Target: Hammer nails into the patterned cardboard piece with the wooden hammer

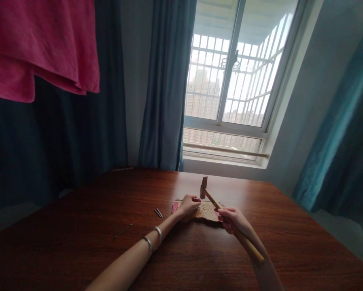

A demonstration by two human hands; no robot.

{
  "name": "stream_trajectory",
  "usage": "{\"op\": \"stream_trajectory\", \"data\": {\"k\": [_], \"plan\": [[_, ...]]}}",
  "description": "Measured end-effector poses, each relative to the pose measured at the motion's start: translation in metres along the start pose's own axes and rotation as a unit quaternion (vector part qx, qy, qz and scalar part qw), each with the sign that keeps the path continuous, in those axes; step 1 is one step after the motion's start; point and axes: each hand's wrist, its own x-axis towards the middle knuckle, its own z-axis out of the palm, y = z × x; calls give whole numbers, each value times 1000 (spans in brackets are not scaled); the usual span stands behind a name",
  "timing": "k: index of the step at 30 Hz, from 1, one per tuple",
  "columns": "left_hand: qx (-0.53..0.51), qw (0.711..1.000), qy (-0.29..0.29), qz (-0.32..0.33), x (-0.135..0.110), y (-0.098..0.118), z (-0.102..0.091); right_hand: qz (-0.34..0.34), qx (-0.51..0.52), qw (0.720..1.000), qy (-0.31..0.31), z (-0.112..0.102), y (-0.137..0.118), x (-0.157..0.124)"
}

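Note:
My right hand (231, 220) is wrapped round the wooden handle of a hammer (212, 199). The hammer's head is raised just beyond my left fingertips, and the handle's end slants back over my right forearm. Beneath both hands lies a flat tan piece (211, 211) with many small dark dots or holes, pink at its ends and uneven along its near edge. My left hand (191, 205) rests over its left part, fingers pinched together near the hammer head. Whatever sits between those fingertips is too small to make out.
Left of the flat piece lie a few short metal pins, perhaps nails (158, 213). A thin metal rod (123, 231) lies nearer on the brown wooden table (78, 250). Behind are a blue curtain (166, 89) and a barred window (230, 81); a pink cloth (44, 48) hangs upper left.

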Motion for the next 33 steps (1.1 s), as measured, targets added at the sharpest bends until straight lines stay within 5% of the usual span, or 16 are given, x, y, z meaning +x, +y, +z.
{"op": "stream_trajectory", "data": {"k": [33], "plan": [[29, 1000, 2, -12, -2, 4, -3, -16, -36, 999, -1, 6, -1, -3]]}}
